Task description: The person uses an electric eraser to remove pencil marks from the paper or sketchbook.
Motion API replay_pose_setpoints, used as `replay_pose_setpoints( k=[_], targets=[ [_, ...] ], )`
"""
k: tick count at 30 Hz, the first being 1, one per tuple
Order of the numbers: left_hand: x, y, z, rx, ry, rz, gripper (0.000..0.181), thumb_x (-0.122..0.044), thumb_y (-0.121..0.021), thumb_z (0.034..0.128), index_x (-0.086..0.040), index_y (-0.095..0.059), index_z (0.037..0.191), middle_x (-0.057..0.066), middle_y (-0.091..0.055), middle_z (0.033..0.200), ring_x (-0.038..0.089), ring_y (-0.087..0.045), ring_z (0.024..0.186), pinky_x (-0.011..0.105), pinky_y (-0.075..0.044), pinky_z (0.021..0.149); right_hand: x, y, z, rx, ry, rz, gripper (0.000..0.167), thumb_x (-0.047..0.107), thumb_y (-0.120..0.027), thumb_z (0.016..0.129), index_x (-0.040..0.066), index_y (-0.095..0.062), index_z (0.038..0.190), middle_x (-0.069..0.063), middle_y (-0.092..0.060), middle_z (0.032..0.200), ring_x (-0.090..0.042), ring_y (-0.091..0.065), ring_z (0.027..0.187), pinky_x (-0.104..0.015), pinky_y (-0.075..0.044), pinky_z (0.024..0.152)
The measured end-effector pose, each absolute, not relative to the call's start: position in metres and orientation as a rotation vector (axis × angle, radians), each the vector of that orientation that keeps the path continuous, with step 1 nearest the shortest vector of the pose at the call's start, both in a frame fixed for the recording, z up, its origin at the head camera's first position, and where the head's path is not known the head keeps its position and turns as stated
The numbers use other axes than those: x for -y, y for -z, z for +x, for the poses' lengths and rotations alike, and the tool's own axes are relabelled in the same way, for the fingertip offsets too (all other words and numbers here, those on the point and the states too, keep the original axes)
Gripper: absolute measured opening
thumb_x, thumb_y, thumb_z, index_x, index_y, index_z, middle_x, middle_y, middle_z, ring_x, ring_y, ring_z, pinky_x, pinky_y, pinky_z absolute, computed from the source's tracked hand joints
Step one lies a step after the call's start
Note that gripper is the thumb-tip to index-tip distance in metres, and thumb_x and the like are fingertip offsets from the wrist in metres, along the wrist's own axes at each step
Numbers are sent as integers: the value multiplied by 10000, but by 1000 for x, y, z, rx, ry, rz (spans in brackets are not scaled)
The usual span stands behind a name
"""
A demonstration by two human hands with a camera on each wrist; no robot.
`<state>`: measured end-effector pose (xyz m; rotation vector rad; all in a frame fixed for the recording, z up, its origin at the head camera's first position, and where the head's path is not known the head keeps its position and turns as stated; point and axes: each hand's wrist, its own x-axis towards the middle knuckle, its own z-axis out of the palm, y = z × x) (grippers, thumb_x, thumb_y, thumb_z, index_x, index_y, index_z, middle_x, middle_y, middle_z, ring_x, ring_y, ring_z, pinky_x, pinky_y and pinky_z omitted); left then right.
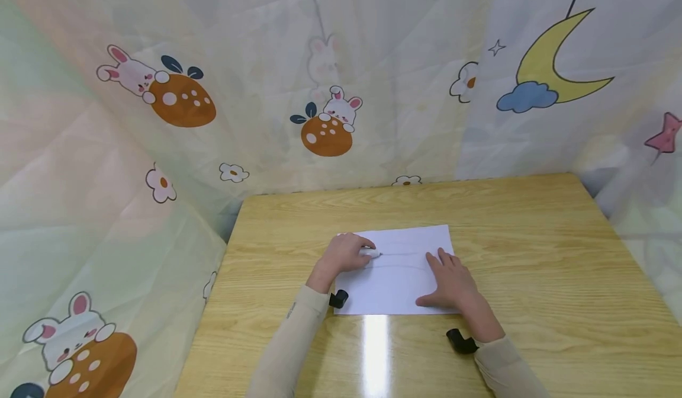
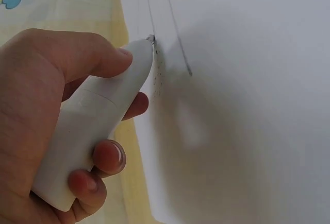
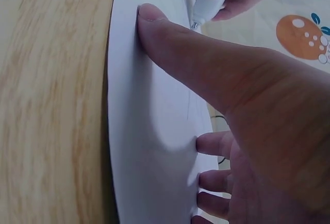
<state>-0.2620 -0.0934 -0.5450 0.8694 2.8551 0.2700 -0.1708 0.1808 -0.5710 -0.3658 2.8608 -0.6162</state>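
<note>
A white sheet of paper [image 1: 394,288] with several thin pencil-like lines lies on the table. My left hand [image 1: 347,252] grips a white pen-shaped device [image 2: 82,126], thumb and fingers curled round its body. Its small tip meets the paper at the end of one line, with dark specks beside it in the left wrist view. My right hand [image 1: 453,282] rests spread on the right part of the sheet, thumb [image 3: 170,41] near the front edge and fingertips pressing farther up.
The wooden table [image 1: 533,256] extends round the sheet. A cloth backdrop [image 1: 405,90] with printed rabbits and a moon hangs behind and at the left. Black wrist-worn pieces [image 1: 461,342] sit near both sleeves.
</note>
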Motion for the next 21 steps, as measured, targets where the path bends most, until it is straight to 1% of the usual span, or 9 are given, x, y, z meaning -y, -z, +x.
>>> replay_pose_setpoints(
  k=[2, 4, 8, 12, 15, 21],
  targets=[
    [95, 547, -261, -2858, -274, 863, 247, -299, -646, 883, -294, -738, 1112, -120, -690, 914, 83, -412, 548, 258, -322, 526, -181, 573, -171, -2861, 625, -365, 1150, 588, -836, 620, -47, -363, 1454, -355, -230, 1490, -554, -230, 1327, -693, -267, 971],
    [96, 549, -259, -2857, -293, 865, 246, -296, -648, 884, -291, -740, 1112, -115, -696, 934, 82, -423, 555, 258, -318, 515, -181, 575, -171, -2868, 619, -367, 1153, 596, -832, 620, -44, -362, 1456, -351, -231, 1492, -551, -230, 1330, -693, -267, 972],
    [97, 551, -256, -2866, -321, 885, 241, -283, -658, 871, -290, -748, 1094, -117, -696, 909, 82, -469, 584, 254, -336, 505, -181, 577, -172, -2878, 628, -378, 1147, 591, -832, 622, -47, -365, 1455, -351, -235, 1490, -548, -232, 1329, -692, -266, 973],
    [98, 552, -253, -2923, -317, 883, 237, -296, -664, 865, -289, -749, 1086, -107, -707, 973, 80, -572, 695, 256, -400, 539, -180, 579, -172, -2873, 634, -389, 1155, 597, -829, 621, -51, -360, 1455, -357, -232, 1487, -553, -228, 1326, -696, -264, 970],
    [99, 554, -249, -2948, -312, 829, 241, -301, -666, 868, -288, -746, 1095, -83, -710, 1029, 94, -613, 769, 260, -424, 554, -180, 580, -172, -2868, 634, -400, 1163, 618, -816, 625, -45, -354, 1461, -352, -227, 1493, -549, -225, 1330, -692, -262, 976],
    [95, 553, -246, -2911, -323, 808, 247, -305, -663, 876, -296, -740, 1111, -79, -705, 1045, 75, -574, 733, 242, -402, 544, -179, 574, -170, -2889, 633, -397, 1141, 581, -834, 625, -61, -370, 1446, -363, -246, 1478, -555, -244, 1319, -692, -274, 968]
  ],
)
